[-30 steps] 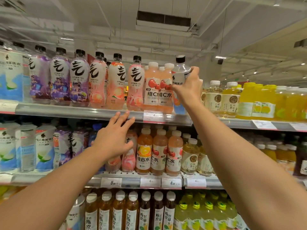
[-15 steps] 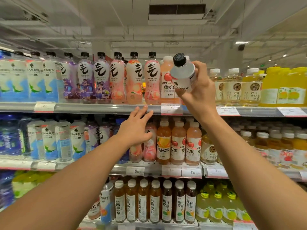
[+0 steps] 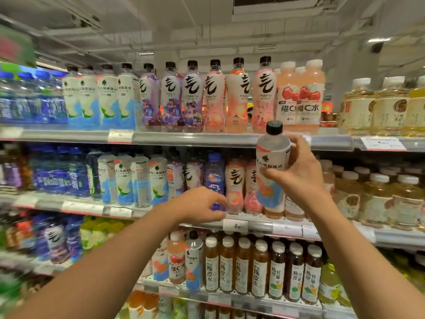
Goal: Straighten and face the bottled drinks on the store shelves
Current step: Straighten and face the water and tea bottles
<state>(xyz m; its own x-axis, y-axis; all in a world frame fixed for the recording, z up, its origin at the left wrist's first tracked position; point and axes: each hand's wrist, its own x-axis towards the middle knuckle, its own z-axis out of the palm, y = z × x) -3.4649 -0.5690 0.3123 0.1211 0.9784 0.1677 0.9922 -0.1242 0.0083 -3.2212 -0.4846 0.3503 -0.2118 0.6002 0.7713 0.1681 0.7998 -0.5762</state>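
My right hand (image 3: 299, 178) grips a clear bottle (image 3: 272, 162) with a black cap and a white, blue and pink label, held upright in front of the middle shelf. My left hand (image 3: 197, 207) hovers lower left of it, fingers loosely curled by the pink bottles (image 3: 234, 183) on the middle shelf (image 3: 257, 224); whether it touches one I cannot tell. Above them on the top shelf (image 3: 197, 138) a row of purple and pink black-capped bottles (image 3: 207, 97) stands facing forward, next to two pale pink white-capped bottles (image 3: 299, 97).
White-and-blue bottles (image 3: 101, 100) and blue bottles fill the left of the shelves. Pale yellow tea bottles (image 3: 377, 104) stand at the right. Brown tea bottles (image 3: 259, 270) line the lower shelf. Price tags run along the shelf edges.
My right hand has brought the black-capped bottle down from the top shelf to middle-shelf height and turned it upright. My left hand dropped lower. The view shifted left.
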